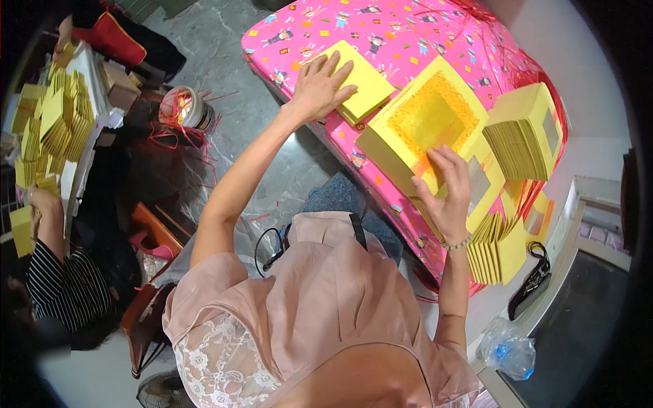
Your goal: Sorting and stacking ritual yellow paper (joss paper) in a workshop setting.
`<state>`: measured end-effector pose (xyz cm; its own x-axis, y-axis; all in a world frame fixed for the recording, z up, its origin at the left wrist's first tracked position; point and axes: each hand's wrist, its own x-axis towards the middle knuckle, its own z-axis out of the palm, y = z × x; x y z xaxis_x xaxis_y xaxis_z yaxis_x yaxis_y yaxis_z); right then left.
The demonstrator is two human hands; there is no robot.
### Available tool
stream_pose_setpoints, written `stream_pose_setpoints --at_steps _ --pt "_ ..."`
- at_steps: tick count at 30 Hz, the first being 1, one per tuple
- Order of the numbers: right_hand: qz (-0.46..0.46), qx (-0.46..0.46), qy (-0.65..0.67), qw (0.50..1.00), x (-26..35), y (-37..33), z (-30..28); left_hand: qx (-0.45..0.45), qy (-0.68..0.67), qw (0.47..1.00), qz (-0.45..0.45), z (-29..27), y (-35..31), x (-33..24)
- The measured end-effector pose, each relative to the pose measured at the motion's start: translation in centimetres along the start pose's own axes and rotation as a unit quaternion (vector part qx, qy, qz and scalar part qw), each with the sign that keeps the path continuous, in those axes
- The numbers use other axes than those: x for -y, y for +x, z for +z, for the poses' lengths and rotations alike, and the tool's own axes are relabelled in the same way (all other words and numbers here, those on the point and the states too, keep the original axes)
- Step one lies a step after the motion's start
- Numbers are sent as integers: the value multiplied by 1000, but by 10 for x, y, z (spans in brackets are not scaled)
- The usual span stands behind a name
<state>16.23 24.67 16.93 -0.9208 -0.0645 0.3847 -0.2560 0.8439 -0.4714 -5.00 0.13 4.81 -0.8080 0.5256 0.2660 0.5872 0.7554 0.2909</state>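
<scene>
My left hand [321,88] lies with fingers spread on a low stack of plain yellow paper [365,80], at the edge of a pink padded surface [326,27]. To the right stands a thick block of yellow joss paper [433,112], its top sheet bearing an orange border around a gold square. My right hand [445,194], with a bead bracelet at the wrist, is over this block's near end, thumb and fingers apart. Its fingertips are at the orange border; whether they press on it I cannot tell. Neither hand grips anything.
Beyond the block are a tied-looking yellow bundle [520,132] and a fanned yellow stack [495,248]. Red strings [534,194] trail along the right edge. A bucket [183,109] holds red string scraps. At left, a person in a striped sleeve [51,272] handles yellow bundles [58,119].
</scene>
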Motion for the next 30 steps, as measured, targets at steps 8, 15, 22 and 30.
stream_pose_setpoints --at_steps 8,15,22,30 --pt "-34 -43 2 998 -3 -10 3 -33 -3 999 40 -20 8 -4" --pt "22 -97 99 990 -8 -11 12 -55 -220 961 160 -77 14 -53" --pt "57 -108 138 983 -8 -12 18 44 -266 919 287 -99 -2 -98" --pt "89 -122 164 975 -6 -11 19 91 -236 926 280 -91 -2 -97"
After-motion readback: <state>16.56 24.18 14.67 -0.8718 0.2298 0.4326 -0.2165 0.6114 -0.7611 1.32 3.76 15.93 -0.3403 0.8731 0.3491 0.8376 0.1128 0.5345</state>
